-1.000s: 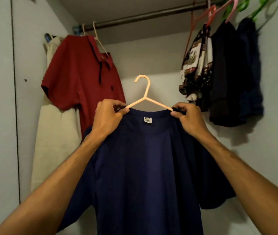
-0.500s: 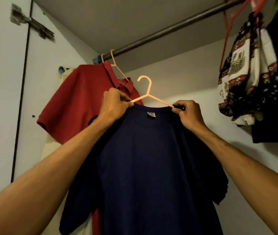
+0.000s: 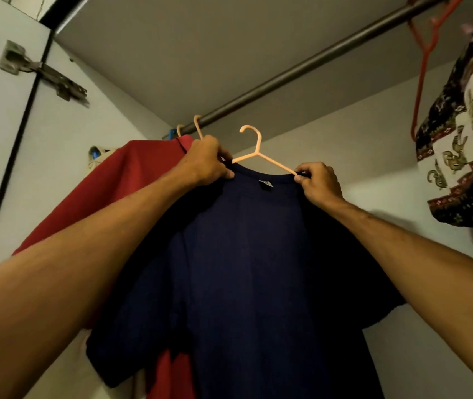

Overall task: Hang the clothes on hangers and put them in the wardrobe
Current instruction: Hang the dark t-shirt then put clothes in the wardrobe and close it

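Gripping navy shirt and hanger together, the left hand and right hand should be lifting level, hook clearing the rail above them.

The T-shirt hung on its hanger under the rail, between the left hand and right hand. Another shirt hung on the rail behind it to the left, more clothes far right

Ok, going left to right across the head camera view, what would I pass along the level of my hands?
From the left: door hinge → red shirt → left hand → peach hanger → right hand → patterned garment. The navy shirt spans the middle, so it is left out.
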